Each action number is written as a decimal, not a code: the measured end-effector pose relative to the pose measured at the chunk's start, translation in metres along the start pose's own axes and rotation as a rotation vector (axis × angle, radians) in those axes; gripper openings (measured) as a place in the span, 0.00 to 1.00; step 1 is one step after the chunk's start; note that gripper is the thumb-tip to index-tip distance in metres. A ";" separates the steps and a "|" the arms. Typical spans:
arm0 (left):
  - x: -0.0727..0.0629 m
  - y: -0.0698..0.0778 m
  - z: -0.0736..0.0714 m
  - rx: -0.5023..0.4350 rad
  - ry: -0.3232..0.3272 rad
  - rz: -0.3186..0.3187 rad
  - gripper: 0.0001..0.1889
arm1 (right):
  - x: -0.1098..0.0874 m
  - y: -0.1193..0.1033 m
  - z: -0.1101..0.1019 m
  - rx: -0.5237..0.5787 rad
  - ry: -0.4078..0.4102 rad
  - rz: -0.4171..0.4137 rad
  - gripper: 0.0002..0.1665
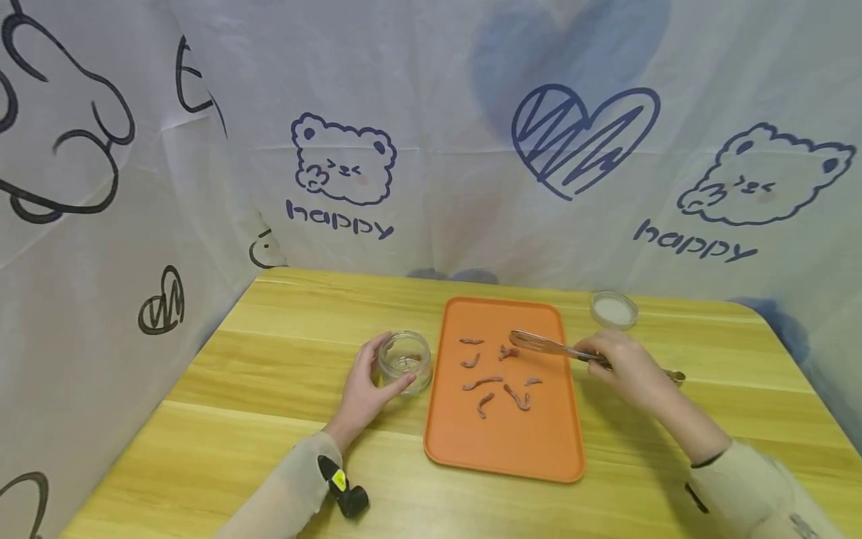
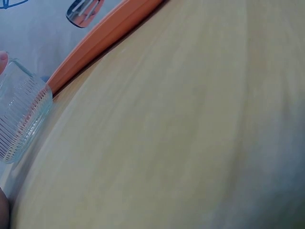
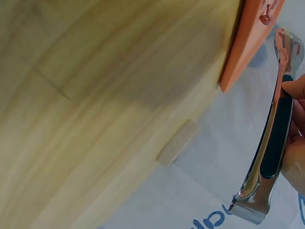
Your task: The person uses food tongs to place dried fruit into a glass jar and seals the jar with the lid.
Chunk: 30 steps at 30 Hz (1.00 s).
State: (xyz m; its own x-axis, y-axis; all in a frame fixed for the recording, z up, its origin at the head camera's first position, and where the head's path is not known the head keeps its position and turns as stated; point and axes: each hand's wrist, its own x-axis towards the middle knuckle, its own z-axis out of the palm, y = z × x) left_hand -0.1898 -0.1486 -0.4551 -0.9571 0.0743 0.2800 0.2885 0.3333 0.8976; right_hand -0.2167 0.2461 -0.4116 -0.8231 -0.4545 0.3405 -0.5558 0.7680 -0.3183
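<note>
The left sleeve (image 1: 286, 490) and the right sleeve (image 1: 750, 486) are both of a pale cream colour. On the left one there is a black device (image 1: 351, 501) with a rounded end, and it carries a bright yellow label (image 1: 339, 479). At the edge of the right one, a thin black band (image 1: 711, 459) is visible. The left hand (image 1: 366, 389) and the right hand (image 1: 626, 368) are bare.

The orange tray (image 1: 501, 453) looks like smooth, matt plastic. Left of it, my jar (image 1: 404, 380) is clear and glossy, with ribbed walls like glass. Over the tray's right side, my tongs (image 1: 554, 346) are polished metal with dark, duller grips (image 3: 276, 143). Under the tray, the tabletop (image 1: 222, 419) is smooth, grained wood; behind it, the backdrop (image 1: 451, 239) is creased, matt cloth.
</note>
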 end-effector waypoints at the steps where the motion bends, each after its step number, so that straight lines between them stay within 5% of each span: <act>1: 0.000 0.000 0.000 0.001 0.000 0.001 0.40 | 0.000 0.001 0.001 -0.002 -0.004 -0.002 0.12; 30: 0.000 -0.003 0.001 0.001 0.001 -0.003 0.40 | -0.011 0.009 0.014 0.046 -0.056 0.006 0.14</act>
State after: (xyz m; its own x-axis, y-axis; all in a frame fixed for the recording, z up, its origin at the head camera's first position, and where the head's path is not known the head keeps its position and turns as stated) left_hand -0.1909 -0.1485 -0.4578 -0.9578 0.0730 0.2779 0.2860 0.3344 0.8980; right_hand -0.2143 0.2521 -0.4303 -0.8309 -0.4754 0.2892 -0.5546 0.7499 -0.3607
